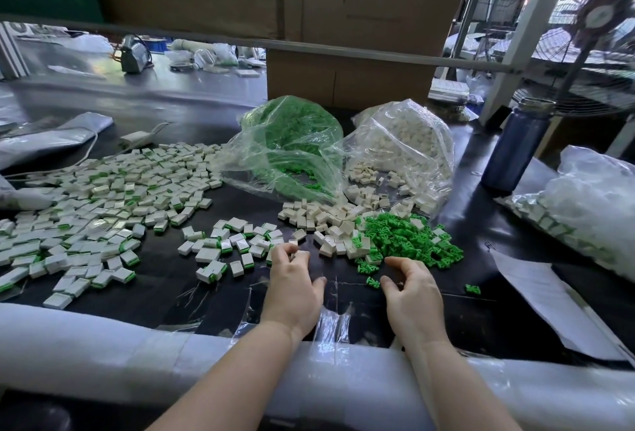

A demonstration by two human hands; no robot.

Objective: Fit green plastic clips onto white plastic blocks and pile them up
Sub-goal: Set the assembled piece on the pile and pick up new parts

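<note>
Cardboard cartons (371, 1) wall off the back of a workshop, with a wire-guarded fan (604, 18) at the right and a metal rail crossing in front. Below them runs a dark, glossy work table (192, 279), its near edge wrapped in white foam padding (103, 341).

Across the table's left half spreads a wide, flat pile of assembled blocks (103, 210), white with green edges, facing every way with no common direction. At centre back lie two clear bags on their sides, mouths toward the person: a bag of green clips (292, 142) and, touching it on the right, a bag of white blocks (402, 148). Loose white blocks (330, 221) spill from it, and a heap of loose green clips (409, 241) lies just beside them. A blue bottle (515, 145) stands upright at the right, near a sheet of paper (543, 296).

Nearest, the left hand (293, 288) curls its fingertips round a small white block (302, 253), whose orientation I cannot tell. The right hand (410, 288) is bent claw-like with nothing visibly gripped, thumb just beside a single green clip (374, 282).
</note>
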